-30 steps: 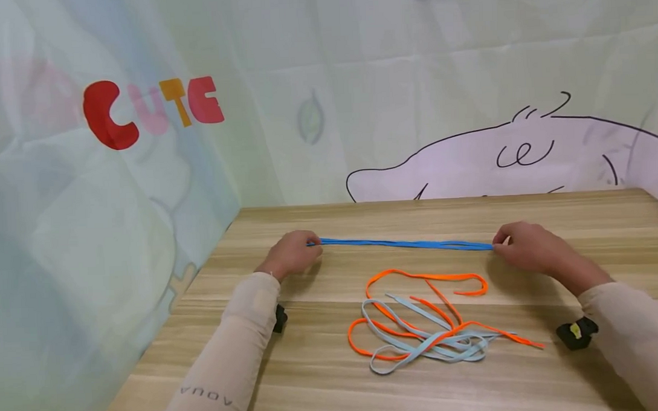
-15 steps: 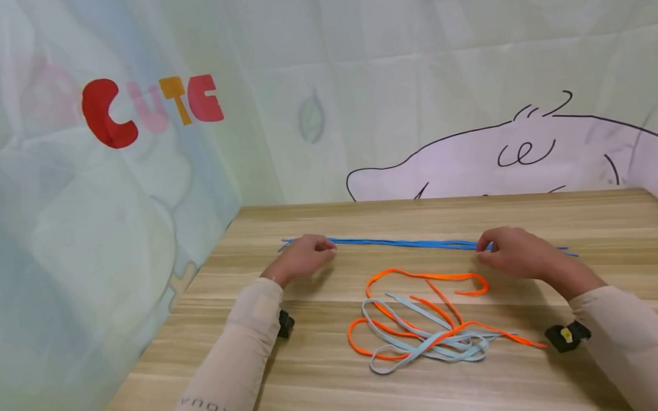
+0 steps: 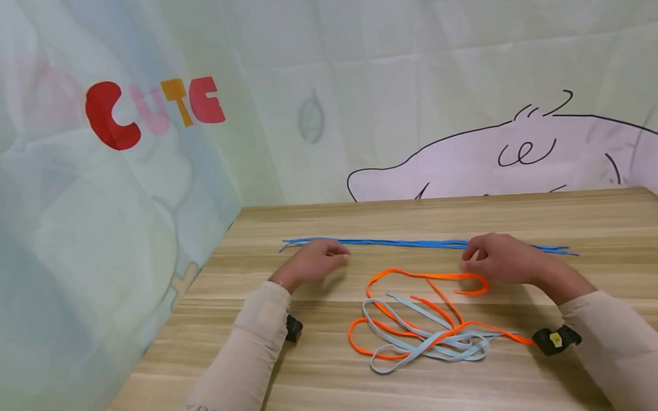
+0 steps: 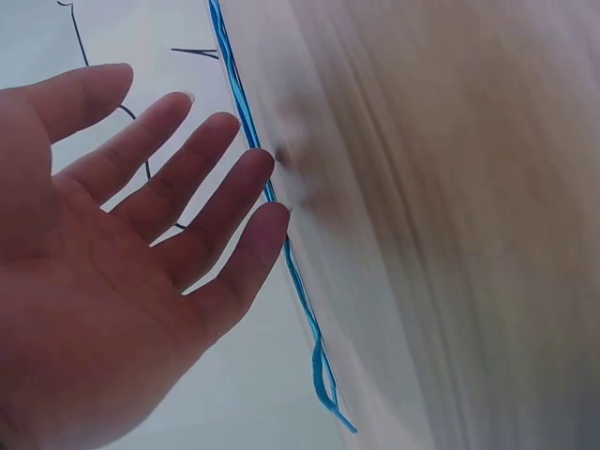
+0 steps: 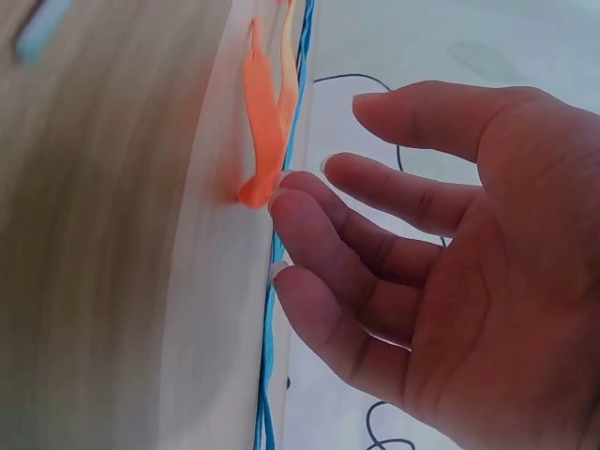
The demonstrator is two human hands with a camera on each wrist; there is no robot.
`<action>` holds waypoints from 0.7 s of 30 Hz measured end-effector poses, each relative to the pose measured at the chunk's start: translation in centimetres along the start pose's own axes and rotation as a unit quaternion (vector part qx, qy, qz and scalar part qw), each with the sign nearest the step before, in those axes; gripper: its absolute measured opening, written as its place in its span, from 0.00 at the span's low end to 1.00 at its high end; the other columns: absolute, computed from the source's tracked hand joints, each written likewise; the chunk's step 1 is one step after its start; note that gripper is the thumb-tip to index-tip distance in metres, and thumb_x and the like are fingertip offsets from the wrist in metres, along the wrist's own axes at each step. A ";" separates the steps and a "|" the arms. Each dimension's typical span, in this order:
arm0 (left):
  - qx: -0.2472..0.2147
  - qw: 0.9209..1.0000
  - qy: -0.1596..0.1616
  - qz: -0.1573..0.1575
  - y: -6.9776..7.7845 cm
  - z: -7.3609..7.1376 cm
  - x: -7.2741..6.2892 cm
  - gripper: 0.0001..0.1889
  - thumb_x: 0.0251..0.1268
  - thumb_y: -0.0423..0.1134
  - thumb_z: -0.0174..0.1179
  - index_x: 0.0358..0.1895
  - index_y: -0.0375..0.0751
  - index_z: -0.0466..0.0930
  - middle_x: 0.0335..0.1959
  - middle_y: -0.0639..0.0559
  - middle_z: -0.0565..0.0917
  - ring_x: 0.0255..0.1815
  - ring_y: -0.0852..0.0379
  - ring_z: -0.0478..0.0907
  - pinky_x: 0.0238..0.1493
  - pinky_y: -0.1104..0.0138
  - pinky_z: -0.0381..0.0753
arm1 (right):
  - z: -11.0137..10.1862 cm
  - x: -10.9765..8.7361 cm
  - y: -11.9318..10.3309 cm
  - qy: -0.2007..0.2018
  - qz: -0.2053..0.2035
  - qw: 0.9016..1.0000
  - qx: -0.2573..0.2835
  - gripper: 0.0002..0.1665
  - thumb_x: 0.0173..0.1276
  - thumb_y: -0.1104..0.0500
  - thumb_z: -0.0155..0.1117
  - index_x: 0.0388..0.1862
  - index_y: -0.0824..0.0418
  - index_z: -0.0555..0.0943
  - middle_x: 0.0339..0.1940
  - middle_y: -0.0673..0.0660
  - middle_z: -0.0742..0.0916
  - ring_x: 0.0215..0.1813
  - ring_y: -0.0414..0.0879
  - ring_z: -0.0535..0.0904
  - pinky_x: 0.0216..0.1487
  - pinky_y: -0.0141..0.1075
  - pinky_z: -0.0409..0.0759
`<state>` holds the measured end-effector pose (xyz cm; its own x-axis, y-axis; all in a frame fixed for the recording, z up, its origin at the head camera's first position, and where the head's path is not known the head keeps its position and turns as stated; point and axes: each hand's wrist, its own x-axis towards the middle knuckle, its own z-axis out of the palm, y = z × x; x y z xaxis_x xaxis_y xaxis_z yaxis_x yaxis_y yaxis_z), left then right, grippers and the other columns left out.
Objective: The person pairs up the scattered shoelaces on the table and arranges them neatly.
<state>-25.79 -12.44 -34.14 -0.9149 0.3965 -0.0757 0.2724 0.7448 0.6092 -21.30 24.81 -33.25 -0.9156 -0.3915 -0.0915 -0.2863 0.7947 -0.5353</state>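
Observation:
A blue shoelace (image 3: pixel 406 243), laid out in several nearly straight strands, stretches across the far part of the table. My left hand (image 3: pixel 312 263) is just in front of its left part; the left wrist view shows the fingers (image 4: pixel 225 211) spread, holding nothing. In front of its right part is my right hand (image 3: pixel 502 259), its fingers (image 5: pixel 328 309) relaxed and slightly bent around nothing. Closer to me, an orange shoelace (image 3: pixel 418 276) and a light blue shoelace (image 3: pixel 421 348) lie loosely looped over each other. The right hand overlaps the tip of the orange curve in the right wrist view.
All the laces lie on a wood-grain table (image 3: pixel 203 355). A printed cloth backdrop (image 3: pixel 305 140) rises behind its far edge and along its left side. Black wrist cameras (image 3: pixel 555 340) sit under both sleeves, the right one overlapping an orange lace end.
Both hands have let go of the blue shoelace's ends, moved inward toward each other and drawn slightly nearer. The blue lace stays on the table, its ends now in sight. The other laces have not moved.

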 end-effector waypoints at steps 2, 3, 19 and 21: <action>-0.001 1.000 -0.003 -0.001 0.2 0.4 0.1 0.17 0.74 0.46 0.57 0.59 0.45 0.82 0.56 0.52 0.82 0.56 0.53 0.77 0.59 0.56 0.75 | 0.2 -0.1 0.0 0.003 0.002 1.000 0.003 0.18 0.71 0.52 0.65 0.49 0.65 0.82 0.35 0.53 0.84 0.33 0.46 0.77 0.33 0.40 0.76; 0.000 1.000 -0.006 -0.001 0.4 0.5 0.2 0.17 0.74 0.47 0.57 0.59 0.45 0.82 0.56 0.53 0.82 0.56 0.53 0.77 0.58 0.56 0.75 | 0.2 -0.2 0.0 0.005 0.003 1.000 0.003 0.18 0.71 0.52 0.65 0.49 0.65 0.81 0.35 0.53 0.84 0.33 0.45 0.77 0.33 0.40 0.76; 0.001 0.999 -0.047 0.018 2.9 2.2 0.4 0.17 0.76 0.49 0.55 0.58 0.46 0.82 0.52 0.54 0.83 0.50 0.56 0.78 0.52 0.58 0.77 | 0.8 0.4 0.7 0.007 0.001 1.000 0.005 0.15 0.70 0.54 0.65 0.48 0.64 0.81 0.36 0.53 0.85 0.34 0.45 0.78 0.36 0.40 0.76; -0.010 0.999 -0.046 0.017 3.0 2.4 0.4 0.16 0.75 0.48 0.55 0.57 0.45 0.82 0.50 0.54 0.83 0.48 0.56 0.79 0.49 0.59 0.78 | 0.9 0.4 0.8 0.007 0.004 1.000 0.007 0.16 0.69 0.54 0.66 0.48 0.64 0.81 0.36 0.53 0.85 0.34 0.45 0.78 0.36 0.40 0.76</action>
<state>-24.64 -8.79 -34.20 -0.8739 0.4693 -0.1269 0.2957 0.7203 0.6274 -21.67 24.84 -34.51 -0.9221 -0.3776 -0.0839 -0.2742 0.7911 -0.5467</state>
